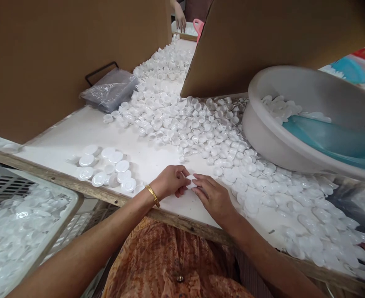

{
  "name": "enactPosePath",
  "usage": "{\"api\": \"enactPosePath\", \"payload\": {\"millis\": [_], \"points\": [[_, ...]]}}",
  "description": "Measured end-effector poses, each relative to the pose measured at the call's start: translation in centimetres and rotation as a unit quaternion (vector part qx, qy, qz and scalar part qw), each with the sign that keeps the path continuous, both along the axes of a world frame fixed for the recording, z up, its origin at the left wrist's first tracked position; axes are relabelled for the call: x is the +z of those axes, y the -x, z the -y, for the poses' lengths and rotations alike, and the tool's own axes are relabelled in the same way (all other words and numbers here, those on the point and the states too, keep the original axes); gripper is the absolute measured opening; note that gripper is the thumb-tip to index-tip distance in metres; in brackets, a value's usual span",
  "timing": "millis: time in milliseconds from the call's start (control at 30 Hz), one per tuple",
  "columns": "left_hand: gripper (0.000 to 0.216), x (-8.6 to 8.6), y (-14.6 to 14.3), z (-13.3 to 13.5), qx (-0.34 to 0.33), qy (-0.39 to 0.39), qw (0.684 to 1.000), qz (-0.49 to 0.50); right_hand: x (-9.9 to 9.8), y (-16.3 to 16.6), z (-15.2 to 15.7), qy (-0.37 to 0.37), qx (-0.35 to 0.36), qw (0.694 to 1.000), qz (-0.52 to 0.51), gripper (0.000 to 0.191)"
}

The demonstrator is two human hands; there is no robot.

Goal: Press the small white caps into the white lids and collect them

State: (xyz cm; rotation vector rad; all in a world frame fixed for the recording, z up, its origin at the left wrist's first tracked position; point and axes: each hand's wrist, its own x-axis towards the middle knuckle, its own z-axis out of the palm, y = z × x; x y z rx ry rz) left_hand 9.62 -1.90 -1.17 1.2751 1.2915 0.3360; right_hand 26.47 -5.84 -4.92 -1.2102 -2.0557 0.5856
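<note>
My left hand (171, 181), with a gold bangle at the wrist, pinches one side of a small white plastic saucer (190, 181). The fingertips of my right hand (213, 198) grip its other side, just above the white tabletop (166, 156). Whether a cup sits under the saucer is hidden by my fingers. Left of my hands lies a group of white saucers (122, 166), some resting on small cups. Beyond my hands spreads a heap of tiny white plastic cups (188, 120). Loose white saucers (281, 207) cover the table to my right.
A large pale basin (253, 124) with a teal scoop-like piece (331, 138) stands at right. Cardboard panels (61, 54) rise behind. A plastic-wrapped stack (110, 89) lies back left. A crate (73, 215) of white pieces is lower left. Another person's hand (180, 18) shows far back.
</note>
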Motion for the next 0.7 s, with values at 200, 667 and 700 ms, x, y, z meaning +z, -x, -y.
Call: {"api": "enactPosePath", "payload": {"millis": [200,667,700], "points": [[0.032,0.9,-2.3,-0.8,-0.010,-0.384,0.875,-0.295,0.1,0.6,-0.1,0.023,-0.008,1.000,-0.016,0.011],[0.050,-2.1,-4.8,-2.0,-0.130,-0.506,0.766,-0.374,0.9,0.4,0.1,-0.048,-0.054,0.995,0.067,0.068],[0.052,-2.1,-4.8,-2.1,-0.132,-0.504,0.769,-0.370,0.9,0.4,-0.1,-0.067,-0.029,0.993,0.092,0.067]]}}
